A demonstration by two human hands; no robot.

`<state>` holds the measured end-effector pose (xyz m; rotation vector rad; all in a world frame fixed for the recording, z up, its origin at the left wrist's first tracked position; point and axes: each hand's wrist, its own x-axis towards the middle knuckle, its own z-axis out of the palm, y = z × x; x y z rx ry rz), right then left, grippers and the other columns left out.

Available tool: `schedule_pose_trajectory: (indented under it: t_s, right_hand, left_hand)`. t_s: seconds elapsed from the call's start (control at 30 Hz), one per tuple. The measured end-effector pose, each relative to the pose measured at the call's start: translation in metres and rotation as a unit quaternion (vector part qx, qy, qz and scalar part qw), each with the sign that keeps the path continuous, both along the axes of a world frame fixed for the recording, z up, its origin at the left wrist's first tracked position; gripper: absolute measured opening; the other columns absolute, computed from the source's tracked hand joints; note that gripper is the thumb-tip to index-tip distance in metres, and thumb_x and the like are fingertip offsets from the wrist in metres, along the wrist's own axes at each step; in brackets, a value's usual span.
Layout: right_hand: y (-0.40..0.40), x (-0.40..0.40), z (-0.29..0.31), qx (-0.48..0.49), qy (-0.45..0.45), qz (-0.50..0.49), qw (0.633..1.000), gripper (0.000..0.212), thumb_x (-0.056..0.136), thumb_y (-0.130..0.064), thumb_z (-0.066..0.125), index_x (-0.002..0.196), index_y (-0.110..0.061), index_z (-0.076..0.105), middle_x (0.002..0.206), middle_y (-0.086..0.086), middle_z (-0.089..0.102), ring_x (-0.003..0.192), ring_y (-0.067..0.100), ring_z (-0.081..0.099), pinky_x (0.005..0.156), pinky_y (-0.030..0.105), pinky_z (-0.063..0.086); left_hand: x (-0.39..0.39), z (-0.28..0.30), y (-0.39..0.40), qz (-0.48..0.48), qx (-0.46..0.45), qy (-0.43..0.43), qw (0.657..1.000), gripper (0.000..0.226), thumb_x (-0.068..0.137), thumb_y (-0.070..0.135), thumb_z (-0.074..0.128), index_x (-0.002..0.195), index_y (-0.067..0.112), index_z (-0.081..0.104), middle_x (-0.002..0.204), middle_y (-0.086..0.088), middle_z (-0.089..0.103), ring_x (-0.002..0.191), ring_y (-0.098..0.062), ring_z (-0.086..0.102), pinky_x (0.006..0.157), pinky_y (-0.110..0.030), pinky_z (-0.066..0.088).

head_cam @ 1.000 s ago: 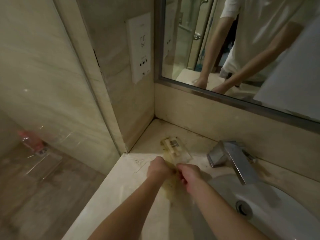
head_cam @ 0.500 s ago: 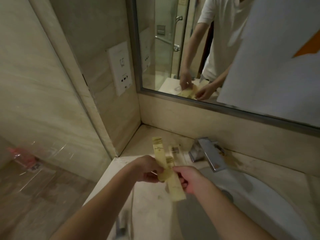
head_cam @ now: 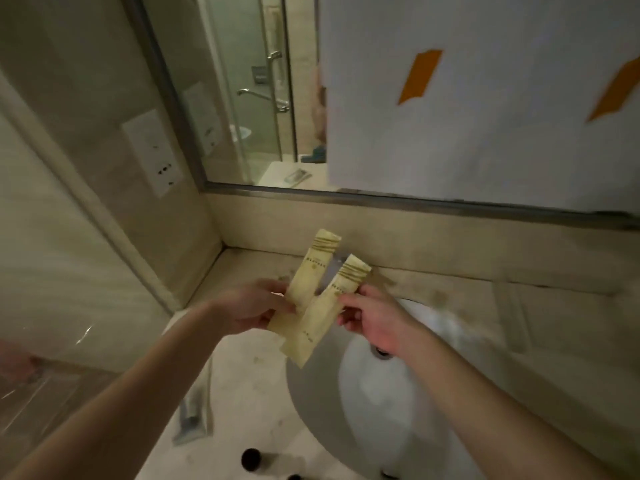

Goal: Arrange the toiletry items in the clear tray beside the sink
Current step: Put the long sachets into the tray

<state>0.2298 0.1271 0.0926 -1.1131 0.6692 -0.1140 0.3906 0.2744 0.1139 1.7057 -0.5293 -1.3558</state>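
Sachets raised over the sink, above its near-left rim: left hand pinching the left sachet, right hand pinching the right sachet, lower ends crossed and touching. Left of the sink, on the counter, a blurred flat packet. Behind the sink, a mirror. Near the sink's front-left edge, dark bottle caps.
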Motion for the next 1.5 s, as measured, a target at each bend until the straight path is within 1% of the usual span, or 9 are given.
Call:
schedule_pose_trajectory:
  t_s: [0.2,0.33,0.53,0.73,1.0,1.1,1.2,1.33,1.5]
  right_hand:
    - [-0.049,-0.099,0.022,-0.013,-0.029,-0.064,0.997,0.009,0.092,-0.008,0.052,0.091,-0.009,0.061,0.071,0.011,0.065,0.051,0.019,0.06,0.044,0.023,0.045]
    - [-0.075,-0.176,0.023,0.0,-0.048,-0.141,0.989,0.015,0.096,-0.013,0.049,0.089,-0.007,0.061,0.071,0.012,0.064,0.051,0.022,0.064,0.044,0.023,0.05]
    - [-0.102,-0.28,0.011,-0.032,-0.012,-0.239,0.97,0.013,0.096,-0.014,0.051,0.092,-0.007,0.061,0.074,0.01,0.064,0.053,0.019,0.063,0.043,0.022,0.049]
    - [-0.121,-0.357,-0.002,-0.055,0.043,-0.3,0.951,0.005,0.091,-0.01,0.058,0.091,-0.01,0.063,0.074,0.008,0.064,0.054,0.017,0.06,0.043,0.022,0.044]
    - [-0.143,-0.407,-0.024,-0.109,0.091,-0.311,0.94,0.015,0.096,-0.014,0.048,0.106,-0.018,0.06,0.109,0.008,0.065,0.107,0.029,0.062,0.094,0.049,0.051]
    - [-0.154,-0.415,-0.032,-0.224,0.176,-0.235,0.93,0.015,0.093,-0.019,0.051,0.105,-0.018,0.062,0.111,0.012,0.064,0.105,0.031,0.062,0.094,0.052,0.05]
    - [-0.154,-0.409,-0.044,-0.317,0.253,-0.075,0.911,0.025,0.095,-0.02,0.05,0.117,-0.015,0.061,0.11,0.0,0.062,0.101,0.021,0.059,0.082,0.033,0.049]
    - [-0.142,-0.385,-0.068,-0.362,0.309,0.154,0.866,0.031,0.096,-0.023,0.048,0.123,-0.012,0.059,0.102,-0.005,0.06,0.101,0.02,0.054,0.083,0.03,0.041]
    - [-0.125,-0.367,-0.099,-0.369,0.368,0.292,0.802,0.037,0.094,-0.012,0.047,0.129,-0.02,0.056,0.134,0.004,0.057,0.116,0.023,0.055,0.095,0.034,0.042]
  left_hand:
    - [-0.093,0.016,-0.072,-0.084,-0.011,-0.021,0.996,0.035,0.086,-0.009,0.054,0.117,0.007,0.06,0.107,-0.013,0.065,0.101,-0.029,0.063,0.088,-0.04,0.054]
    - [-0.152,0.01,-0.116,-0.153,-0.025,0.019,0.988,0.042,0.083,-0.01,0.053,0.122,0.008,0.057,0.106,-0.011,0.066,0.091,-0.026,0.067,0.074,-0.036,0.057]
    - [-0.247,0.004,-0.172,-0.231,-0.016,0.006,0.973,0.015,0.089,-0.002,0.055,0.087,0.013,0.056,0.07,0.0,0.063,0.06,-0.012,0.059,0.057,-0.024,0.047]
    - [-0.326,-0.01,-0.213,-0.291,-0.028,-0.026,0.956,0.011,0.085,0.0,0.063,0.093,0.007,0.059,0.081,-0.006,0.063,0.059,-0.012,0.064,0.052,-0.022,0.052]
    - [-0.375,-0.04,-0.233,-0.254,-0.01,-0.017,0.967,0.012,0.092,0.005,0.058,0.103,0.006,0.054,0.098,-0.018,0.07,0.081,-0.029,0.068,0.072,-0.036,0.057]
    - [-0.362,-0.051,-0.235,-0.176,0.006,-0.061,0.983,0.01,0.093,0.006,0.054,0.103,0.008,0.052,0.09,-0.015,0.071,0.07,-0.024,0.069,0.065,-0.033,0.057]
    - [-0.341,-0.058,-0.231,-0.122,0.024,-0.095,0.988,0.018,0.091,0.008,0.054,0.109,0.004,0.055,0.089,-0.013,0.072,0.065,-0.021,0.069,0.054,-0.026,0.055]
    - [-0.317,-0.06,-0.221,-0.11,0.037,-0.104,0.988,0.009,0.09,0.01,0.057,0.098,0.007,0.061,0.092,-0.011,0.068,0.074,-0.022,0.068,0.065,-0.03,0.056]
    - [-0.308,-0.061,-0.209,-0.122,0.037,-0.066,0.99,0.014,0.089,0.005,0.06,0.102,0.005,0.061,0.088,-0.011,0.063,0.073,-0.023,0.065,0.07,-0.033,0.055]
